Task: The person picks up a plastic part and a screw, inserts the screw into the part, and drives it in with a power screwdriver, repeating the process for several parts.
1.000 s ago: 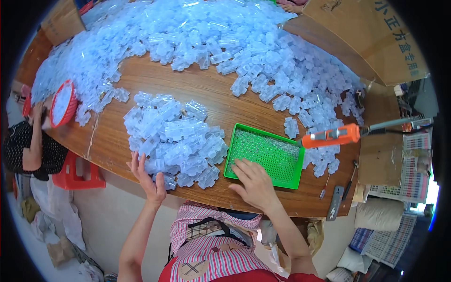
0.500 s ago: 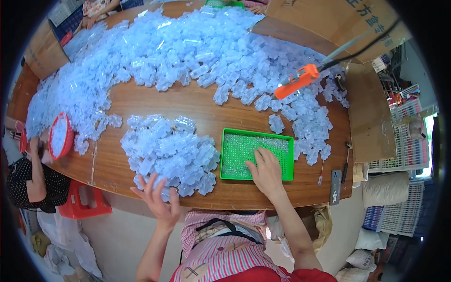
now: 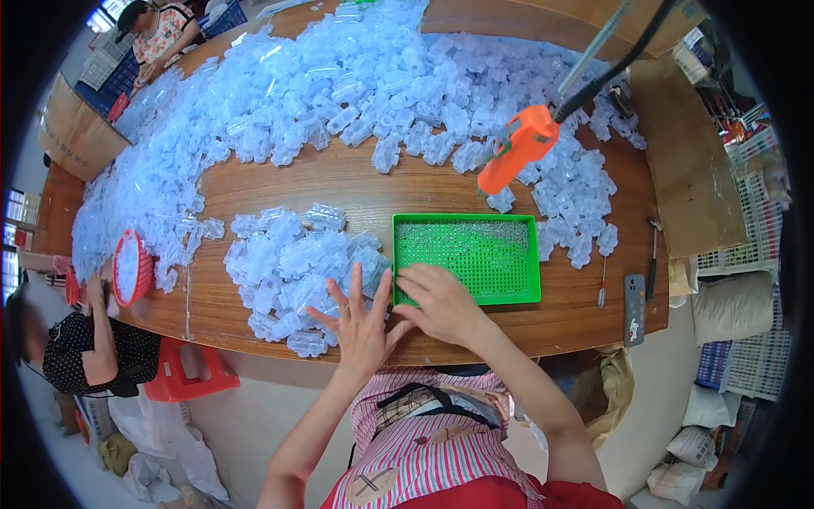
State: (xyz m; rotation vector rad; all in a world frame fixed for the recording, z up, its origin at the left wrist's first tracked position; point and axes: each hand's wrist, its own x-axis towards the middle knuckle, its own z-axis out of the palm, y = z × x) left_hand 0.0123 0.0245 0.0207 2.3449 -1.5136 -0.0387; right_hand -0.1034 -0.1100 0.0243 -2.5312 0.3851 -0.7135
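Note:
My left hand [image 3: 361,329] is spread wide over the near right edge of a small heap of clear, bluish plastic housings [image 3: 292,270]. Its fingers are apart, with nothing seen in them. Close beside it, my right hand [image 3: 443,301] reaches across the near left corner of a green perforated tray [image 3: 509,297]. Its fingers are stretched out and the thumb stands apart; anything small beneath them is hidden. Tiny silvery metal pieces [image 3: 475,232] lie mostly along the tray's far side. Above the tray's far edge hangs an orange power screwdriver [image 3: 519,151] on a spring and black cable.
A large mound of the same housings [image 3: 339,85] covers the table's far side. At right lie a screwdriver [image 3: 603,284], a dark-handled tool [image 3: 652,263] and a dark flat slab [image 3: 633,310]. A co-worker [image 3: 102,348] sits left by a red basket [image 3: 142,267]; another [image 3: 165,38] works beyond.
My right hand has left the tray's middle for its near left corner. My left hand has moved right, close to it, fingers spread. The whole view has shifted slightly.

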